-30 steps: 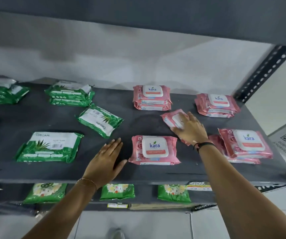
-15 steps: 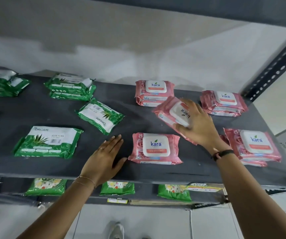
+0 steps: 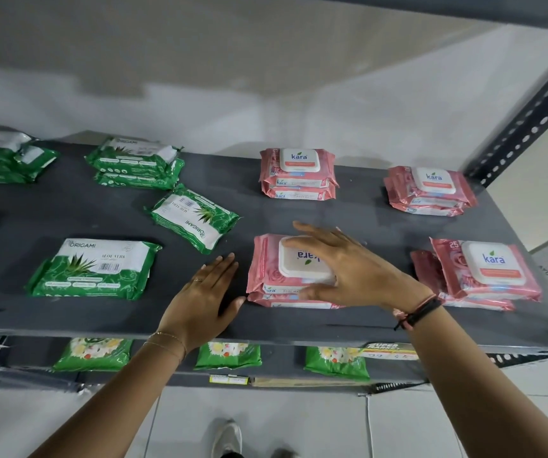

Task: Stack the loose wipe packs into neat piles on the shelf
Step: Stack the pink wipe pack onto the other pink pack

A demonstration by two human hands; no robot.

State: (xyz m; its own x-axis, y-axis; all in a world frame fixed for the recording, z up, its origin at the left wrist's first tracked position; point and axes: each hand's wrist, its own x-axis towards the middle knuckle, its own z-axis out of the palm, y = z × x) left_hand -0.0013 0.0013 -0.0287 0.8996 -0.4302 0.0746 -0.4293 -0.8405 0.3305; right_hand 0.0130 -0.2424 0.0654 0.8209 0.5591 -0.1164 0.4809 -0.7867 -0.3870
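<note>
**Inspector:** Dark grey metal shelf (image 3: 67,206), pale wall behind, perforated upright at the right rear corner. Stock: pink plastic wipe packs with white flip lids on the right half, green aloe-print wipe packs on the left.

**Clerk:** And the hands?

**Inspector:** Right hand (image 3: 352,269) lies over the top pink pack (image 3: 266,262) of the front-centre pile, fingers spread across the lid, thumb against the near side; evidently seating it square on the pack beneath. Left hand (image 3: 203,299) lies flat on the shelf at the pile's left edge, fingers together, thumb tip at the lower pack's corner, likely as a stop.

**Clerk:** Remaining faults?

**Inspector:** Front-right pink pile (image 3: 484,269) is offset, lower packs protruding left. One green pack (image 3: 196,219) lies askew mid-shelf; another single green pack (image 3: 97,269) sits near the front edge. Both rear pink piles look tidy.
</note>
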